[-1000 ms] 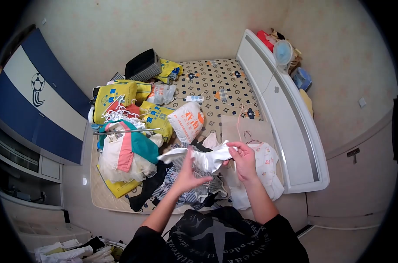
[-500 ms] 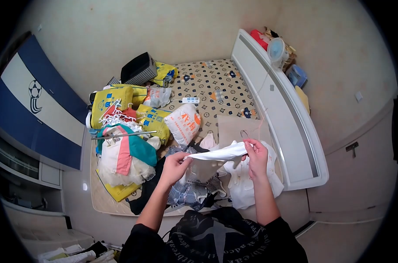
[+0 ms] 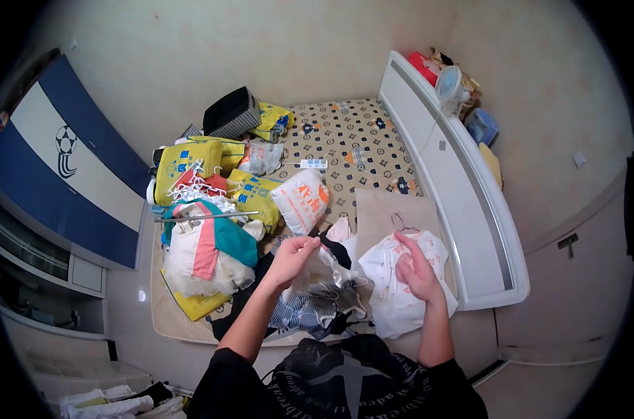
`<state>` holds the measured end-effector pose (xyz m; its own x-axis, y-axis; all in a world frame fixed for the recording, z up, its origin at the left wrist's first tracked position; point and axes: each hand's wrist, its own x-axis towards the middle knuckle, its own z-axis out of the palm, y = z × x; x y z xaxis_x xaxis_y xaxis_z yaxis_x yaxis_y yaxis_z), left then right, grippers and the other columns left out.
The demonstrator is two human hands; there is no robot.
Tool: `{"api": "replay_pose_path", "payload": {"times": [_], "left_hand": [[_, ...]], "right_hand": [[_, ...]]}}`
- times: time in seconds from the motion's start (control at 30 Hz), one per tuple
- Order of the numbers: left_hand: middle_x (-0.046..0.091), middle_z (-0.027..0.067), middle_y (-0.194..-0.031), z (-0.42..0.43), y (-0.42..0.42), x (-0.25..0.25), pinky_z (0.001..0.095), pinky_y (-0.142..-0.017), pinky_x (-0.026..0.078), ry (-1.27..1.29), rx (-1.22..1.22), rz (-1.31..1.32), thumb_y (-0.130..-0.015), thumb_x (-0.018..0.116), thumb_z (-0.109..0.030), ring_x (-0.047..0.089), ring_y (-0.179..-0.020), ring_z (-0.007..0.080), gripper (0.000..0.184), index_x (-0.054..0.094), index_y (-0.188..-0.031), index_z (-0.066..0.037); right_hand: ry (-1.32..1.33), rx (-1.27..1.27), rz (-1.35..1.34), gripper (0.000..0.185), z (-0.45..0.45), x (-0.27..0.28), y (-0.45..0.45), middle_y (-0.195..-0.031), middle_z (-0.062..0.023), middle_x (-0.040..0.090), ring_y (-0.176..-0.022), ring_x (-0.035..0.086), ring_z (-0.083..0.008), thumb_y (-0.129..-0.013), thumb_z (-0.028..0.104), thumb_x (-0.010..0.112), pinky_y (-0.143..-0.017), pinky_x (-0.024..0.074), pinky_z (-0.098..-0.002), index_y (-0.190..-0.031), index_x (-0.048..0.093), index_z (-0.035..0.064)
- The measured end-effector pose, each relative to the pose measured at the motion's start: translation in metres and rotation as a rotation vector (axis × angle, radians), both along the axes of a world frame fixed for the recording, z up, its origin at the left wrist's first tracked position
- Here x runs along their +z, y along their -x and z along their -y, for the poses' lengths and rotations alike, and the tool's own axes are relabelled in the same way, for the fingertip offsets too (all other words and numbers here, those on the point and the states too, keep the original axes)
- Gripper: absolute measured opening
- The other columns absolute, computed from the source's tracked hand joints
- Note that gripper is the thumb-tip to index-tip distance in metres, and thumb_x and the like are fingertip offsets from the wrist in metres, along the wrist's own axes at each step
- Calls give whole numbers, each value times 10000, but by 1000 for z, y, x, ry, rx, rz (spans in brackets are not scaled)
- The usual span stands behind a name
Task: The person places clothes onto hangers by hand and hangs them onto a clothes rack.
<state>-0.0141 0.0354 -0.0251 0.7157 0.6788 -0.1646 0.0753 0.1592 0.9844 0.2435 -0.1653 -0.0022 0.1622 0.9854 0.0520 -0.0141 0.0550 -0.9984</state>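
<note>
Pinched in my left hand (image 3: 294, 260) is a thin white garment (image 3: 320, 271), which hangs down in loose folds; its exact kind I cannot make out. My right hand (image 3: 416, 269) is apart from it, fingers stretched, holding nothing. Below that hand lies a white shirt (image 3: 400, 307) with small prints, a hanger (image 3: 405, 225) showing at its neck. Under the held garment are striped clothes (image 3: 296, 314) and dark clothes (image 3: 236, 307). A beige board or sheet (image 3: 376, 206) lies just beyond the shirt.
Clothes with a teal and pink top (image 3: 205, 255) are heaped at the left, a metal rod (image 3: 226, 215) across them. White hangers (image 3: 195, 185), yellow bags (image 3: 257, 199), a white plastic bag (image 3: 303, 202), a power strip (image 3: 313, 164) and a dark basket (image 3: 229, 115) share the bed. The headboard (image 3: 456, 181) bounds the right.
My right hand has let go of the white garment, which was stretched between both hands. It now droops from my left hand alone. The view has shifted slightly.
</note>
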Motion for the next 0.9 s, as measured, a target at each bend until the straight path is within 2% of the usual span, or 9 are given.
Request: {"api": "replay_pose_path", "payload": {"times": [0.13,0.3,0.4,0.53,0.6,0.7,0.73,0.83,0.9], "left_hand": [[666,-9,-930,7,-14,7,237,-761,490,148,10,26,-1027,563,-346,604,-825,81,405,651,-1269,-34],[657,2,-920,11,-16,11,253,-720,471,378,56,156,-1055,466,-410,584,-801,79,439,672,-1174,-41],[644,19,-875,10,-7,15,253,-708,486,443,37,182,-1052,472,-399,609,-787,102,406,675,-994,-53],[662,38,-873,12,-10,17,268,-702,513,289,78,117,-1045,480,-404,628,-767,118,430,700,-974,-41],[674,55,-877,6,-13,1,279,-679,527,125,41,45,-1039,489,-410,635,-739,132,441,715,-973,-37],[689,65,-887,9,-16,-7,283,-690,529,381,23,-45,-1035,490,-429,635,-736,147,472,734,-983,-29],[694,99,-1019,9,-17,-3,311,-853,527,427,-44,-127,-1041,448,-485,656,-924,180,528,705,-1079,-26],[681,96,-1093,20,-29,-19,331,-944,487,459,-53,-27,-1036,424,-530,623,-1034,184,577,684,-1162,-31],[653,57,-1007,26,-30,-18,327,-862,473,440,72,82,-1054,392,-508,590,-950,154,533,663,-1099,-51]], "right_hand": [[-87,323,-320,649,8,12,26,-799,-33,465,-589,382,-80,-995,43,494,-562,336,-228,-1568,190,36],[-133,476,-492,690,3,-9,34,-774,-54,494,-565,397,-91,-985,46,530,-565,345,-231,-1576,174,57],[-316,389,-356,653,-10,-14,29,-771,-25,544,-624,476,-84,-995,50,517,-582,390,-225,-1570,208,49],[-30,192,-158,655,-10,-20,19,-676,7,466,-564,417,-77,-984,89,574,-537,324,-198,-1555,254,52],[-78,168,-236,619,-10,-18,20,-657,9,457,-559,411,-81,-995,101,555,-552,325,-200,-1540,272,27],[-247,148,-270,556,-5,-21,25,-608,19,434,-531,391,-83,-1013,123,523,-612,351,-237,-1509,308,-4],[-319,143,-268,535,-5,-21,29,-588,23,425,-518,382,-83,-1019,132,511,-639,364,-256,-1498,321,-13],[-492,241,-417,559,-7,-12,42,-634,21,467,-575,419,-83,-1024,196,545,-738,409,-294,-1492,334,-25],[-491,263,-560,571,-9,-23,44,-607,-1,487,-562,448,-118,-1022,211,551,-813,415,-337,-1493,326,-20]]}}
